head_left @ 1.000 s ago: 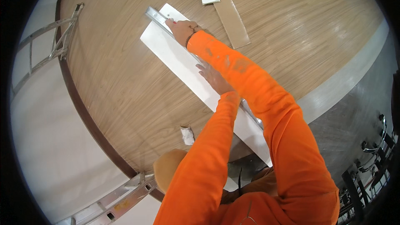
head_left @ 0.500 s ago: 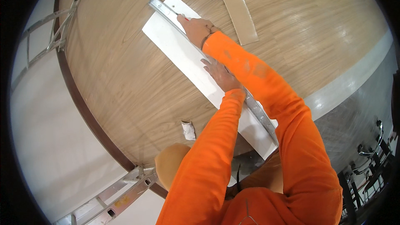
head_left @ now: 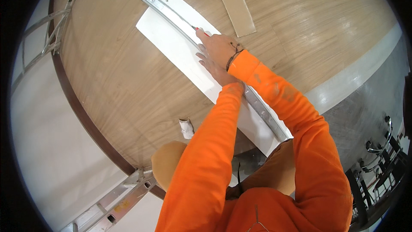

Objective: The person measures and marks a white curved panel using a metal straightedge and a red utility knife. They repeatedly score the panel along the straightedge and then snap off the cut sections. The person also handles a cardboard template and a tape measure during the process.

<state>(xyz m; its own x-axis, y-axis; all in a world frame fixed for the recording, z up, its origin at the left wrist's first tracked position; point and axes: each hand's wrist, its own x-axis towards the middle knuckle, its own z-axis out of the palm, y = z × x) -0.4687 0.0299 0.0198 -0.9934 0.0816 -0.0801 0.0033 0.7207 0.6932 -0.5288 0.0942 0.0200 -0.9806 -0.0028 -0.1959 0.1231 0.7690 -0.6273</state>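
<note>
Our spread left hand (head_left: 217, 71) braces a silver-metal profile (head_left: 260, 107) on a long white board (head_left: 171, 41) beneath, seemingly still whole; our right hand (head_left: 218, 48) clamps a slim red tool (head_left: 197, 29), judged partway along.

Illumination is bright and diffuse, with blotchy glare on the wood floor (head_left: 300, 30) at upper right, a near-uniform bright tone on the white board (head_left: 182, 53), and soft grey shading on the board's lower end between the sleeves (head_left: 206, 146). Fisheye distortion bows the brown baseboard (head_left: 72, 99) into a curve, and black vignetting closes the corners. Central edges are reasonably sharp; the dark chairs (head_left: 382, 163) near the right rim are dim and hard to resolve.
</note>
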